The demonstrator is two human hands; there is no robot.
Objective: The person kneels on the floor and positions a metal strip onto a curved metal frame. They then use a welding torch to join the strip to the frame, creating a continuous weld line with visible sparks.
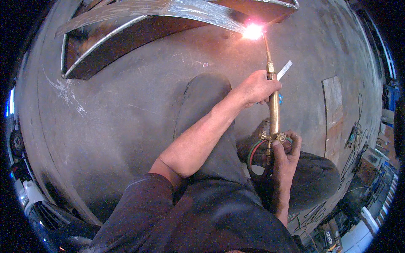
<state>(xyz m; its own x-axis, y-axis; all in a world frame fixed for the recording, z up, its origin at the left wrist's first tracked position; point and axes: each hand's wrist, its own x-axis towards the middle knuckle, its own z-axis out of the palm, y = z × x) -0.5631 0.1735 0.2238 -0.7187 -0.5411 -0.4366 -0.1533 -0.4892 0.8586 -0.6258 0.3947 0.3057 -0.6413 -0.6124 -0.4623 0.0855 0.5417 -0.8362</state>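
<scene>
A brass gas torch (274,109) points away from me, its copper tip (265,44) near a bright pinkish-white glow. My left hand (258,86) is closed around the front of the torch handle. At the rear end, my right hand (286,156) has thumb and fingers about a brass valve knob (281,137). Red and green hoses (251,154) curve away below the valves. The glow touches the end of a curved, shiny steel strip (206,16), which lies over a rusty curved steel frame (122,42). Glare hides the exact spot being heated.
A flat pale strip (285,70) shows just beyond my left hand. To the right, a long rusty metal plate (333,109) lies on the grey concrete floor (122,109). Cables (356,135) and assorted gear crowd the right edge. My bent knees (206,95) are close beneath the torch.
</scene>
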